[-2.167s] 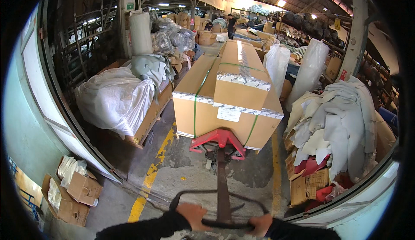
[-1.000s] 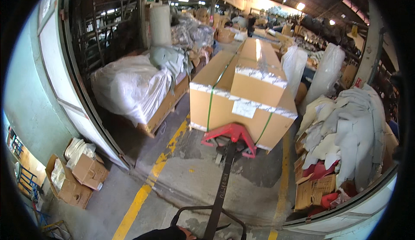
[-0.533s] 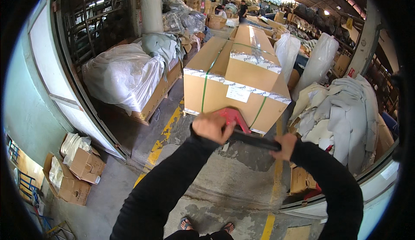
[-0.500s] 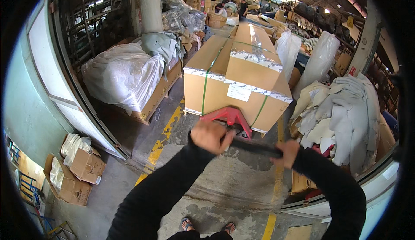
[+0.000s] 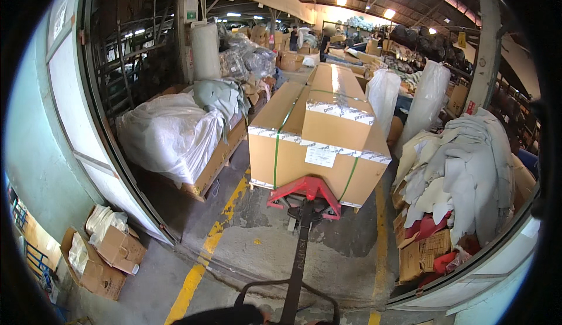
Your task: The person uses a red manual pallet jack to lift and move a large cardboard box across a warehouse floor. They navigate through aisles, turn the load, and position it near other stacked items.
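Our left hand barely shows near the dark metal handle; its grip we cannot tell, and our right hand is unseen. Ahead, two strapped brown cardboard boxes already seem loaded on the red metal pallet jack; what remains is unclear.

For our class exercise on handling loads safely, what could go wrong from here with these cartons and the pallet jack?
The smaller carton stacked on the big strapped carton might shift if jolted. If the red pallet jack swings sideways, the load could catch the plastic-wrapped bundle on the left or the heap of grey sheets on the right.
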Demonstrator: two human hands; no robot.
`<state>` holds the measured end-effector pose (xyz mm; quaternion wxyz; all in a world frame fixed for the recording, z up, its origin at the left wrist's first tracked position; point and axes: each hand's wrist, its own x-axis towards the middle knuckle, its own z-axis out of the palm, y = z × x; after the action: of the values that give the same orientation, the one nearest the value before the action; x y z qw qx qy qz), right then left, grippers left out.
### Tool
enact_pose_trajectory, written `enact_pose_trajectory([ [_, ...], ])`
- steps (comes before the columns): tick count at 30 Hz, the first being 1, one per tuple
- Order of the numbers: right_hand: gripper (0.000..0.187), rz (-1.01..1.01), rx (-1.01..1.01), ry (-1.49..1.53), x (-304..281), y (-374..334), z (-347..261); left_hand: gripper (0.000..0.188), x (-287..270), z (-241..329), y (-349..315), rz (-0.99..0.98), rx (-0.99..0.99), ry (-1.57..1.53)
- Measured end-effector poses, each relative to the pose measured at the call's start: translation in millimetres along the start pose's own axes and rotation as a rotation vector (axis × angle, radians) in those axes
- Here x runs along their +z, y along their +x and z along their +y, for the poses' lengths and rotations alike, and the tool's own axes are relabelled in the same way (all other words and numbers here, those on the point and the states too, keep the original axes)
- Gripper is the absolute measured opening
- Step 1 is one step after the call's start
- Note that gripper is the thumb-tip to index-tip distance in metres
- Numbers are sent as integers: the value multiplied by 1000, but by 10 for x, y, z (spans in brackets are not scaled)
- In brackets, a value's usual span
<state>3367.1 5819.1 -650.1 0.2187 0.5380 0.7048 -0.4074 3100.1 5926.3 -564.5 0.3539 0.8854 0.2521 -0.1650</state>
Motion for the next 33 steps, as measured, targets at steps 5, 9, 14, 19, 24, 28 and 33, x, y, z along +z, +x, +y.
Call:
enact_pose_trajectory([
  [5, 68, 223, 93, -143, -2321, -1371, 167, 56, -2235, 311, 230, 719, 176, 76],
  [9, 58, 845, 186, -338, -3848, -2046, 41, 40, -3237, 615, 221, 1387, 114, 299],
  [14, 41, 768, 53, -284, -3413, -1907, 59, 28, -2813, 613, 80, 1526, 230, 331],
  [19, 45, 600, 37, -114, -1493, -1498, -111, 24, -1131, 271, -447, 1128, 217, 216],
  [24, 44, 302, -30, 72, 318, -327, -339, 38, 817, -64, -477, 431, -158, 25],
  [28, 61, 1, -1, 44, 309, 230, -142, 42, 793, -276, 171, -255, 0, -33],
  [33, 74, 88, -33, -5, -1668, -1120, 152, 55, -1485, -247, 428, 518, 85, 251],
])
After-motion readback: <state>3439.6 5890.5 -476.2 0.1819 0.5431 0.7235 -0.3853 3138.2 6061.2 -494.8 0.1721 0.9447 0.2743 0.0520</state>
